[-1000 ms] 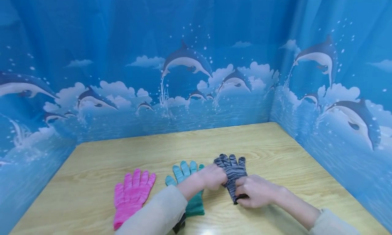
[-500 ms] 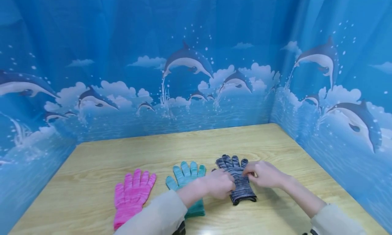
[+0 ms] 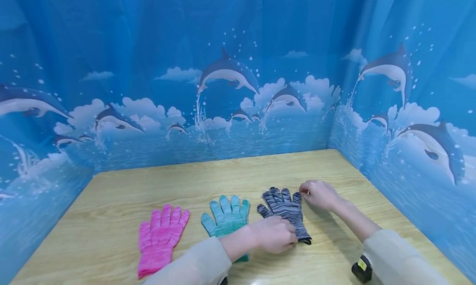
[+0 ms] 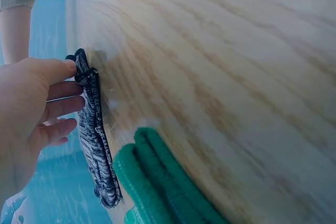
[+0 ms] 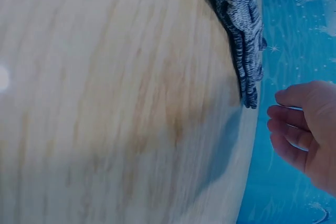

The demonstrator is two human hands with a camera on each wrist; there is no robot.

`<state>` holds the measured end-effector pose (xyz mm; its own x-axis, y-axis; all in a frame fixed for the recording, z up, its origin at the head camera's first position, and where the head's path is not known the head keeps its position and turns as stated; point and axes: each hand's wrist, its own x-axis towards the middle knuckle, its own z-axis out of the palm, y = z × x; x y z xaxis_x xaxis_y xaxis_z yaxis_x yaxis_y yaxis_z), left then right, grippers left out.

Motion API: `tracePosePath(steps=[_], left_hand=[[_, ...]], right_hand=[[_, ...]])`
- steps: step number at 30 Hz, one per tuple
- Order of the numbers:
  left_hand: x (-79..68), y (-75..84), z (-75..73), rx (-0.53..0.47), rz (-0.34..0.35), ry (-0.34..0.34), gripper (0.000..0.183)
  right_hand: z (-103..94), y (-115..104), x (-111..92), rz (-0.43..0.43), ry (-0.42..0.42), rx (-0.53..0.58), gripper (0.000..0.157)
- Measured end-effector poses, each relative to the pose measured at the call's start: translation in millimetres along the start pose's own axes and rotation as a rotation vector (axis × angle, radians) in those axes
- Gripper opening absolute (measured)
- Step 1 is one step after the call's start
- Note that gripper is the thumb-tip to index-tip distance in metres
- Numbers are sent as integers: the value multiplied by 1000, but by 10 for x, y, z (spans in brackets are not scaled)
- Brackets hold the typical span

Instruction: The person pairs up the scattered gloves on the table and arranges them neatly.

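Observation:
A black-and-grey striped knit glove (image 3: 284, 207) lies flat at the right of the row, its fingers pointing away from me. My left hand (image 3: 274, 234) rests over the lower part of this glove. In the left wrist view the thumb (image 4: 63, 69) of that hand is at the dark cuff, with the other fingers loosely extended along the glove's side. Just beyond the glove's rightmost fingertip is my right hand (image 3: 320, 195), its fingers loosely bent with nothing between them. The right wrist view shows this hand (image 5: 304, 129) apart from the striped glove (image 5: 244, 24).
To the left, a teal glove (image 3: 227, 219) lies flat, partly covered by my left forearm. A pink glove (image 3: 161, 237) is farther left. All rest on a wood-grain table (image 3: 178, 184) bordered by blue dolphin-print curtains (image 3: 148, 49).
The striped glove's folded-looking cuff has been spread out. My left hand has slid toward the cuff, while my right hand has moved from the cuff up past the glove's fingertips.

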<state>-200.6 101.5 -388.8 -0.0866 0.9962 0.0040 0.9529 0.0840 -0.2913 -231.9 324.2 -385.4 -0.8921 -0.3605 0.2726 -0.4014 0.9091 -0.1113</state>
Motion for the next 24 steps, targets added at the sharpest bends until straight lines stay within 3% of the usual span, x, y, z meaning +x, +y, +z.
tracePosePath(steps=[7,13,20,24], left_hand=[[-4,25,8,-28,-9,-25,15],[-10,41,31,-28,-8,-21,16],[-20,53,54,-35,4,1,15],[-23,53,58,-46,7,-1,14]], right_hand=[[95,-5,58,31,-53,-64,10],[165,-28,91,75,-28,-80,16],[229,-13,116,115,-34,-74,2],[248,-8,137,140,-42,-61,6]])
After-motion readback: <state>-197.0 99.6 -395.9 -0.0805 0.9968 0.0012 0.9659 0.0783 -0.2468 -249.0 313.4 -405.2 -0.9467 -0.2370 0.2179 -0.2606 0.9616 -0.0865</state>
